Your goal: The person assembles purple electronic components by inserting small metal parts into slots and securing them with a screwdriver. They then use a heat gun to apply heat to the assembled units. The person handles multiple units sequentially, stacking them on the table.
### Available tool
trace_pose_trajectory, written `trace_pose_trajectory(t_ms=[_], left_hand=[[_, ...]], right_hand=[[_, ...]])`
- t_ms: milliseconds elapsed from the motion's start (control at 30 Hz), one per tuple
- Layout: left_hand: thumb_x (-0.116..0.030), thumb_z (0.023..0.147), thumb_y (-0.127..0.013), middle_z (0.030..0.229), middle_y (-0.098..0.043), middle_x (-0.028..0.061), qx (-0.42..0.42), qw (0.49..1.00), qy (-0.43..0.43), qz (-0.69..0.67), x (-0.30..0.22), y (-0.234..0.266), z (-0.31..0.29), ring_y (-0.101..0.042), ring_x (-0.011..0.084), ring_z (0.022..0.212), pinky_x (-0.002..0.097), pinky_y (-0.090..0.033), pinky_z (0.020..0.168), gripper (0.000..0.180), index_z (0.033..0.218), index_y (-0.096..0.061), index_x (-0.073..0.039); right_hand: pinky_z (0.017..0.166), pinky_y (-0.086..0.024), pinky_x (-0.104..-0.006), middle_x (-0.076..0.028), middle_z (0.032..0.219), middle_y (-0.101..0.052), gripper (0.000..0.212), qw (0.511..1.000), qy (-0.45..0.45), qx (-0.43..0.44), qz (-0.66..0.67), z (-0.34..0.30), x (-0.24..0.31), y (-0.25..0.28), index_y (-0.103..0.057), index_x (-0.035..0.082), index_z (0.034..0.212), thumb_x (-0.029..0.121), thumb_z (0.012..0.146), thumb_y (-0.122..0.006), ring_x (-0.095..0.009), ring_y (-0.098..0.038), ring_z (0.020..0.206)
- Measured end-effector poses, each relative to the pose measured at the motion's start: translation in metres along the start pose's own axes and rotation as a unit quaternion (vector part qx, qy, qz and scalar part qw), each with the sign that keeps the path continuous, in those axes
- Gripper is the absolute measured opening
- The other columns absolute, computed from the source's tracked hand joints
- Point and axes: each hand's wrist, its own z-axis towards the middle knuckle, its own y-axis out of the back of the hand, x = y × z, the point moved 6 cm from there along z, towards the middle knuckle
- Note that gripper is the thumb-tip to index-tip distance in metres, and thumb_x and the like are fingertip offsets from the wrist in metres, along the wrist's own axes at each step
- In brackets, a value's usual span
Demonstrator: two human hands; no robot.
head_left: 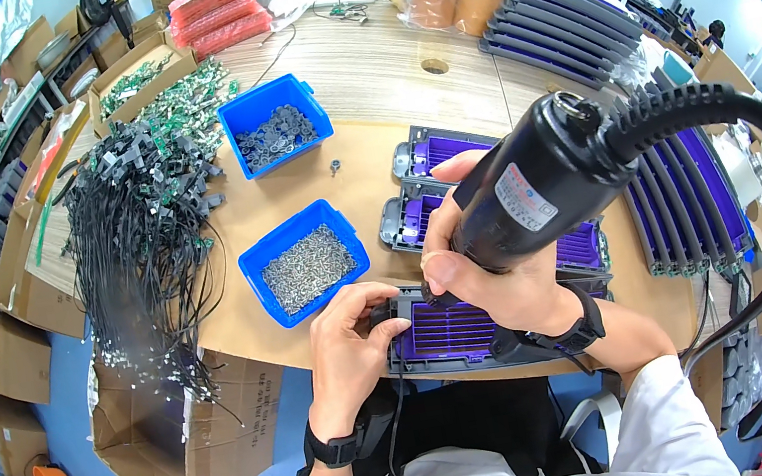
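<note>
My right hand (510, 287) is wrapped round a black electric screwdriver (537, 176), its thick cord looping off to the right. The tool's tip points down at a black housing with a purple slatted middle (448, 336) at the table's near edge; my fingers partly hide the tip. At the housing's left end, my left hand (353, 339) pinches its corner between thumb and fingers, over a small dark part. A thin black cable hangs from that end. More purple-and-black housings (418, 217) lie just beyond. Left of them stands a blue bin of small metal screws (308, 268).
Another blue bin (276, 124) holds grey plastic pieces, with a loose one (335, 167) beside it. A pile of black cables (139, 238) hangs over the table's left edge above an open carton (188, 437). Purple-and-black panels (557, 27) are stacked at the far right. Other people are farther off.
</note>
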Motion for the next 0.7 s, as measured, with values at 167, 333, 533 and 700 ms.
trace_pose_trajectory(t_ms=[167,333,533,700], left_hand=[[0.007,0.071,-0.078,0.1,-0.069,0.0075,0.0,1.0,-0.006,-0.003,-0.001,0.0,-0.001,-0.067,0.0184,0.087,0.0292,-0.055,0.076,0.034,0.102,-0.068,-0.001],[0.006,0.071,-0.079,0.101,-0.069,0.0074,0.014,1.0,-0.004,-0.008,0.001,0.001,-0.001,-0.067,0.0183,0.088,0.0288,-0.055,0.078,0.035,0.104,-0.068,-0.001],[0.005,0.071,-0.08,0.099,-0.069,0.0075,0.027,0.999,-0.013,-0.016,0.002,0.002,0.001,-0.067,0.018,0.088,0.0291,-0.054,0.078,0.036,0.105,-0.068,-0.001],[0.006,0.071,-0.079,0.097,-0.068,0.0078,0.029,0.999,-0.009,-0.019,0.002,0.001,0.002,-0.067,0.0178,0.086,0.0288,-0.054,0.077,0.036,0.104,-0.068,-0.001]], right_hand=[[0.055,-0.048,-0.0247,-0.009,0.072,-0.061,0.059,1.0,-0.016,0.006,-0.007,-0.002,-0.005,0.001,-0.037,-0.001,0.13,0.001,0.084,-0.073,-0.013,-0.06,0.06],[0.061,-0.048,-0.0248,-0.006,0.074,-0.062,0.043,0.998,-0.036,0.04,0.042,-0.002,-0.008,-0.002,-0.048,0.002,0.114,0.002,0.08,-0.076,-0.012,-0.06,0.064],[0.067,-0.051,-0.0255,-0.002,0.079,-0.065,0.033,0.992,-0.036,0.104,0.061,0.001,-0.014,-0.002,-0.06,0.004,0.101,0.009,0.077,-0.082,-0.01,-0.061,0.07],[0.055,-0.047,-0.027,-0.009,0.065,-0.057,0.048,0.99,-0.027,0.124,0.06,0.005,-0.014,-0.005,-0.04,0.004,0.114,-0.001,0.08,-0.073,-0.016,-0.057,0.056]])
